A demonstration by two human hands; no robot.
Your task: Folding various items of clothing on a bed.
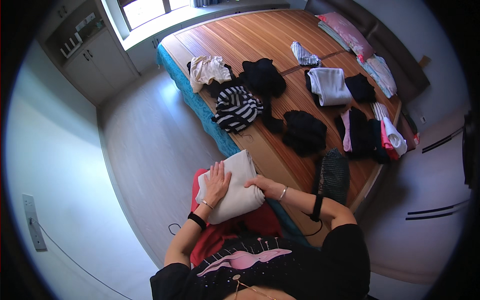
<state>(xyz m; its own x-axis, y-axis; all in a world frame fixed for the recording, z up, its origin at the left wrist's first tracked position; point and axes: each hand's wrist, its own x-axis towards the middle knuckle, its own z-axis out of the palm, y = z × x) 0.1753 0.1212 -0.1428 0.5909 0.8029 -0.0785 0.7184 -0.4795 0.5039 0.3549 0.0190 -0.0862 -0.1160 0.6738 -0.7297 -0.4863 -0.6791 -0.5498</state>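
Observation:
A folded off-white garment (239, 197) lies across my lap, over red trousers (210, 240), close to the bed's near edge. My left hand (217, 183) rests on its upper face with the fingers stretched out flat. At the garment's right edge, my right hand (262, 186) is closed on the fold, thumb on top and the other fingers tucked out of sight. The exact kind of garment cannot be made out.
On the bed's wooden-slat mat (200, 37) lie a striped garment (237, 109), a cream garment (207, 71), black clothes (305, 132) and a folded white piece (330, 86). A dark patterned item (334, 175) sits by my right forearm. Pillows (347, 32) lean at the headboard.

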